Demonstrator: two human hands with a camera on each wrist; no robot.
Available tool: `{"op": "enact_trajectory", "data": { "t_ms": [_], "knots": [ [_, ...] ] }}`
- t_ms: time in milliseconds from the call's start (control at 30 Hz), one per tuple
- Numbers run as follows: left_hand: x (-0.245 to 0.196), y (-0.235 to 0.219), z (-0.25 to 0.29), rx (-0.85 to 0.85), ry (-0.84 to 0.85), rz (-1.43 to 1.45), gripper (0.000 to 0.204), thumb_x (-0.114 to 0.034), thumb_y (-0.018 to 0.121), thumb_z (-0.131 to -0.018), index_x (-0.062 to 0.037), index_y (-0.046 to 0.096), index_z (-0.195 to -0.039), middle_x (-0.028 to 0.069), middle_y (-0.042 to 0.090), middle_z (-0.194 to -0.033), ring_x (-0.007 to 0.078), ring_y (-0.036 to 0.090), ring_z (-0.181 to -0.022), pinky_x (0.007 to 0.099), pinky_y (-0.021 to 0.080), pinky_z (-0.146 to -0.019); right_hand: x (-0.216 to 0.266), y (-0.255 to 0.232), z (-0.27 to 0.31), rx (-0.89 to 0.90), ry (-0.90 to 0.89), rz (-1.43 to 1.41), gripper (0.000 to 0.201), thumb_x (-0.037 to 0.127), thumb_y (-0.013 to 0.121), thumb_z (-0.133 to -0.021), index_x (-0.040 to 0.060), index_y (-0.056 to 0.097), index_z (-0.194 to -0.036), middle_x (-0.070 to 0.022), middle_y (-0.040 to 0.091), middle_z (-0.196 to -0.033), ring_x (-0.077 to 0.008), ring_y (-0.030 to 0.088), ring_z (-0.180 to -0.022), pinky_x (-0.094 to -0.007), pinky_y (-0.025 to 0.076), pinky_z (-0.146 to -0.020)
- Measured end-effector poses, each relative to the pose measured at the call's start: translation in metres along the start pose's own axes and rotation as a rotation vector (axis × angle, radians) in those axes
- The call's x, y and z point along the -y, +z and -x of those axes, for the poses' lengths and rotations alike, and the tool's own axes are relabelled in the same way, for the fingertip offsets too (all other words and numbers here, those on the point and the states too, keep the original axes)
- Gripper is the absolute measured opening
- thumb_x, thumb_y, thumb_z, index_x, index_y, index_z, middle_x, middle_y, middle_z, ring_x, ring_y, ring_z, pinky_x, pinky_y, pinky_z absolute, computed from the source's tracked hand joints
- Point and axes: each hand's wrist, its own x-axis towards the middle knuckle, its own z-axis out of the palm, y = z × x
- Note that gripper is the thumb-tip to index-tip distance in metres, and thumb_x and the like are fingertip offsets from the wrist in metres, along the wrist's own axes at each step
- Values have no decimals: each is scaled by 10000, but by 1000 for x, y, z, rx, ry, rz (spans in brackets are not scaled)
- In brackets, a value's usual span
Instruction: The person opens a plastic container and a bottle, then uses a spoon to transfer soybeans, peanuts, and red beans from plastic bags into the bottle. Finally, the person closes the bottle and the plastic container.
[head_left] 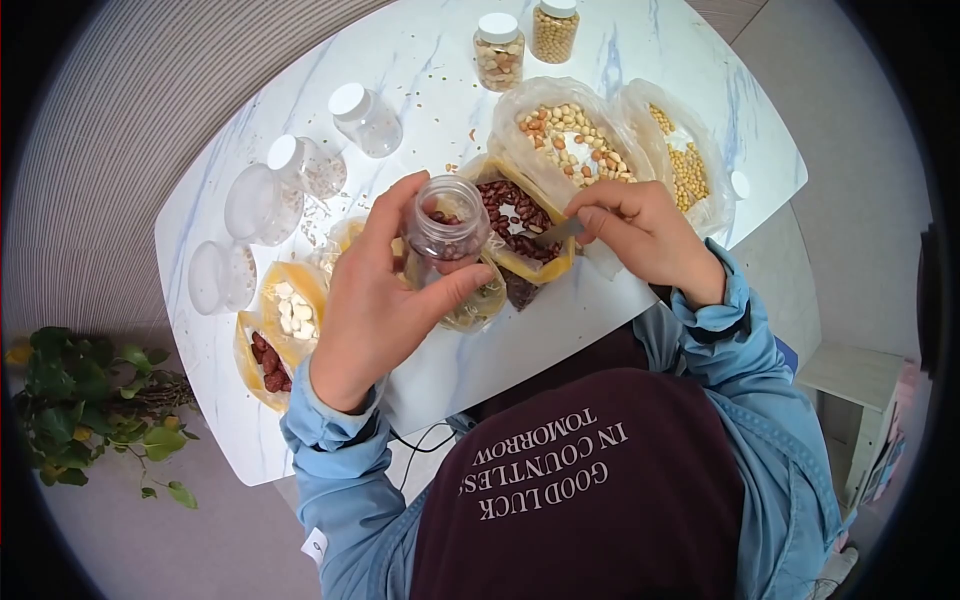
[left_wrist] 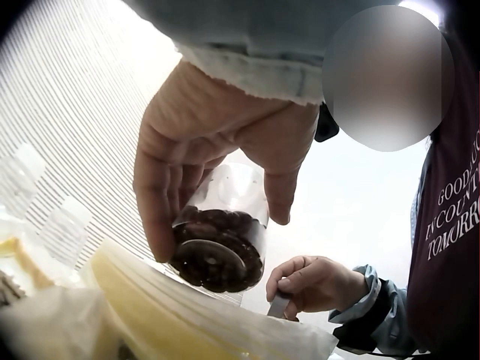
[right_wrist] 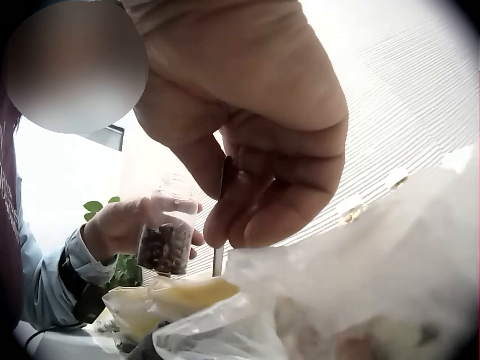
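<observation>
My left hand (head_left: 360, 290) grips a clear open-mouthed jar (head_left: 447, 235), fingers on one side and thumb on the other. In the left wrist view dark red beans (left_wrist: 217, 262) fill its lower part. Between thumb and fingers, my right hand (head_left: 640, 235) pinches the handle of a metal spoon (head_left: 562, 232). The spoon points down into a yellow-edged plastic bag (head_left: 566, 268) of dark red beans (head_left: 505, 205), just right of the jar. Its far end is hidden there. The right wrist view shows the handle (right_wrist: 218, 259) below my fingertips.
Bags of peanuts (head_left: 570, 130) and yellow beans (head_left: 688, 175) lie at the right. Bags of white pieces (head_left: 295, 310) and dried red dates (head_left: 268, 362) lie at the left. Filled lidded jars (head_left: 499, 55) stand at the back, other clear jars (head_left: 368, 125) at the left. A white lid (head_left: 740, 185) lies far right.
</observation>
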Motion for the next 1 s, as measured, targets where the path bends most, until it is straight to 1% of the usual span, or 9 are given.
{"op": "enact_trajectory", "data": {
  "t_ms": [100,200,333,500,700,800,833,933,1000],
  "knots": [
    [0,1,0,16,-6,-23,780,-199,825,-692,-45,402,-1329,118,591,-1172,188,599,-1025,298,515,-777,4,-2,-3,-108,177,-189,179,118,529,-902,-14,646,-934,-46,641,-696,-105,636,-655,-227,464,-567],
    [1,1,0,31,4,-58,784,-199,828,-687,-50,405,-1329,114,596,-1168,188,597,-1029,303,515,-781,-2,-11,-5,-143,238,-317,197,136,527,-917,-11,655,-944,-42,654,-742,-104,647,-673,-208,468,-574],
    [2,1,-1,54,-3,-55,771,-187,828,-684,-47,417,-1320,108,592,-1171,186,595,-1030,312,517,-792,-2,-21,-4,-187,160,-410,205,137,512,-930,-2,657,-975,-46,664,-791,-96,651,-696,-193,470,-594],
    [4,7,0,58,17,-103,712,-259,797,-695,-23,452,-1271,151,637,-1038,274,639,-936,330,494,-795,7,-27,3,-273,43,-490,216,142,509,-936,-3,646,-1019,-65,671,-877,-116,659,-718,-189,480,-635],
    [6,12,-1,120,-17,-116,727,-288,794,-692,-28,449,-1276,171,639,-1028,315,638,-926,350,499,-769,48,-7,18,-389,-152,-282,172,68,549,-907,-15,643,-1024,-65,676,-848,-149,662,-738,-243,500,-639],
    [8,14,0,106,11,-125,730,-289,794,-692,-30,444,-1278,174,639,-1025,320,638,-923,354,500,-766,50,-9,20,-290,-454,91,157,12,579,-865,-16,651,-1002,-104,671,-805,-192,656,-721,-275,502,-630],
    [9,14,0,97,30,-127,731,-289,794,-692,-31,443,-1279,175,639,-1024,320,639,-921,354,501,-766,53,-7,19,-279,-511,147,158,-14,598,-829,-19,658,-975,-136,657,-788,-240,638,-696,-298,493,-619],
    [2,12,0,140,-64,-124,717,-175,814,-704,-43,436,-1299,82,601,-1114,156,609,-952,304,519,-794,54,-9,16,-272,-690,292,154,-9,611,-818,-24,661,-964,-132,658,-795,-255,624,-682,-309,488,-612],
    [2,11,-1,126,-44,-89,720,-174,811,-709,-38,429,-1303,87,596,-1129,161,604,-975,301,520,-792,50,-8,15,-348,-631,332,158,0,622,-811,-22,663,-961,-130,654,-792,-257,612,-674,-310,480,-601]
  ]
}}
